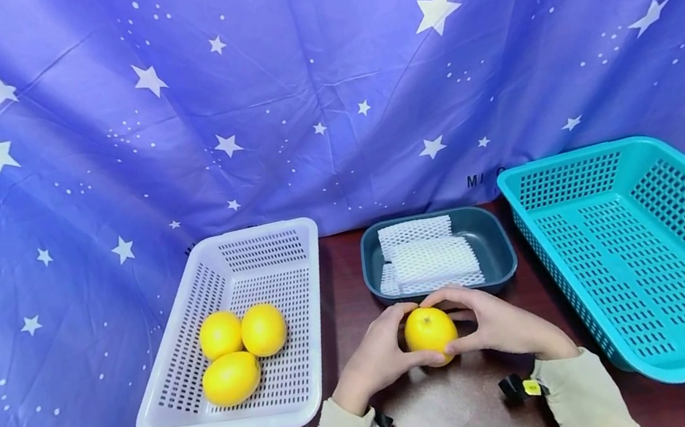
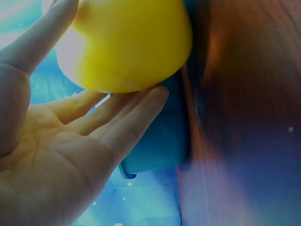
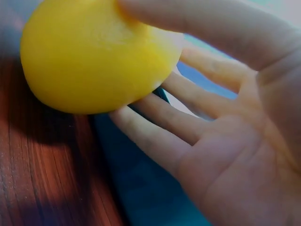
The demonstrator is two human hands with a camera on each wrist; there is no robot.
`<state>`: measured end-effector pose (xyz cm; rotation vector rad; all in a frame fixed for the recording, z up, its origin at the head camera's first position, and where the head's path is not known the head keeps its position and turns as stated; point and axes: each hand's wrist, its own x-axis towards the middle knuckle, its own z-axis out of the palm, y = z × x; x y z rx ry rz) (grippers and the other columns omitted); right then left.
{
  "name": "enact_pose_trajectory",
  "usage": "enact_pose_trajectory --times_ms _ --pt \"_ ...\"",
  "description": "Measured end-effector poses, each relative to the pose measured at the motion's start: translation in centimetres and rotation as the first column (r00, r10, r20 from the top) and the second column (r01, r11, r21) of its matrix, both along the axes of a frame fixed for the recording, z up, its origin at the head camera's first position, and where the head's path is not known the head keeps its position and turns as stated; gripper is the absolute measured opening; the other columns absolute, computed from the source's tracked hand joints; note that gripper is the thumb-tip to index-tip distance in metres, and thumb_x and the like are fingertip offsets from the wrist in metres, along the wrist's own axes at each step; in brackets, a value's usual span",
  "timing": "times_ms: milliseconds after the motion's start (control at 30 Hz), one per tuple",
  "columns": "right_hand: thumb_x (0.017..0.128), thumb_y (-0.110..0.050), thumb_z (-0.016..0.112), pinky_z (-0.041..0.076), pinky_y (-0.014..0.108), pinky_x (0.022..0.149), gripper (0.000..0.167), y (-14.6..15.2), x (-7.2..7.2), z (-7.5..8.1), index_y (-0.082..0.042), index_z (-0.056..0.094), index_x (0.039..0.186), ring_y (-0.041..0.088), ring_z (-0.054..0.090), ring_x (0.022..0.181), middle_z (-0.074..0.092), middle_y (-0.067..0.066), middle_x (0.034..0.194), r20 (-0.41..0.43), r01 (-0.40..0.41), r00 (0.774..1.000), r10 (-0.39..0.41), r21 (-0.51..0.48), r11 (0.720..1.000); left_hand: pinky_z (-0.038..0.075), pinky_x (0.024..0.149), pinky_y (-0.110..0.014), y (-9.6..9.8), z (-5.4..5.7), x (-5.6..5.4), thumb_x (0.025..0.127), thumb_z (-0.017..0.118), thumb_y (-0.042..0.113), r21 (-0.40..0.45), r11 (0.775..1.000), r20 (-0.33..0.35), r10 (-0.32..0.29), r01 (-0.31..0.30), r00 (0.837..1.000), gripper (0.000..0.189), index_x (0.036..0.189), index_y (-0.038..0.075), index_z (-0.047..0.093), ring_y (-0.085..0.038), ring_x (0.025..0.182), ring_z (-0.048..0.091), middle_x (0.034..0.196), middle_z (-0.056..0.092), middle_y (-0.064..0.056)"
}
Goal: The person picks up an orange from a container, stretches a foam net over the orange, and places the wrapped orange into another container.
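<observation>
Both hands hold one round yellow citrus fruit (image 1: pixel 430 332) between them, a small stem scar facing up in the head view. My left hand (image 1: pixel 378 352) grips its left side, thumb in front and fingers behind. On the other side my right hand (image 1: pixel 498 319) does the same, and the two thumbs come close together at the front. In the left wrist view the fruit (image 2: pixel 127 47) lies against the fingertips, away from the palm. The right wrist view likewise shows the fruit (image 3: pixel 89 61) between thumb and fingertips. Just behind the hands stands a dark tray (image 1: pixel 496 249) with white foam net sleeves (image 1: pixel 432 259).
At left, a white perforated basket (image 1: pixel 292 302) contains three more yellow fruits (image 1: pixel 231 379). A larger teal basket (image 1: pixel 595 257) stands at right. All rest on a dark red-brown wooden table (image 1: pixel 346 279), with a blue star-patterned cloth (image 1: pixel 299 102) hanging behind and at left.
</observation>
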<state>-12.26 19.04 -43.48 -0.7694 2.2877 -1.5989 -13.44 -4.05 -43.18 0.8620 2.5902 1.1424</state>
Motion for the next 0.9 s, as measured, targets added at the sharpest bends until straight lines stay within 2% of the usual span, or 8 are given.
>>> enact_pose_trajectory --times_ms 167,333,567,900 --pt "0.082 -0.016 0.081 0.046 0.020 0.102 0.055 0.16 -0.13 -0.04 -0.010 0.054 0.130 0.016 0.054 0.121 0.053 0.009 0.132 -0.021 -0.037 0.999 0.036 -0.017 0.999 0.049 0.093 -0.024 0.15 -0.22 -0.12 0.074 0.087 0.041 -0.001 1.000 0.012 -0.030 0.030 0.999 0.071 0.132 0.013 0.057 -0.010 0.105 0.058 0.123 0.064 0.002" --pt "0.083 -0.015 0.081 0.046 0.020 0.103 0.056 0.31 -0.30 -0.23 -0.009 0.051 0.130 0.015 0.053 0.121 0.051 0.009 0.131 -0.033 -0.061 0.998 0.061 -0.016 0.998 0.048 0.093 -0.024 0.20 -0.33 -0.26 0.071 0.089 0.039 0.014 1.000 0.038 -0.029 0.028 0.999 0.070 0.129 0.014 0.058 -0.009 0.103 0.058 0.121 0.064 0.003" --pt "0.083 -0.017 0.081 0.045 0.020 0.104 0.056 0.23 -0.27 -0.34 -0.011 0.051 0.130 0.014 0.052 0.120 0.052 0.006 0.131 -0.033 -0.058 0.998 0.058 -0.001 0.998 0.048 0.095 -0.025 0.04 -0.31 -0.34 0.070 0.091 0.037 0.016 1.000 0.081 -0.018 0.017 0.997 0.070 0.127 0.015 0.057 -0.008 0.104 0.058 0.120 0.064 0.002" --pt "0.083 -0.018 0.081 0.045 0.021 0.104 0.054 0.02 -0.21 -0.15 -0.011 0.052 0.128 0.015 0.053 0.118 0.053 0.005 0.130 -0.053 -0.053 0.997 0.054 0.017 0.998 0.048 0.097 -0.027 -0.16 -0.47 -0.43 0.070 0.091 0.037 0.027 0.999 0.088 -0.027 0.025 0.996 0.070 0.126 0.016 0.056 -0.008 0.106 0.058 0.120 0.064 0.003"
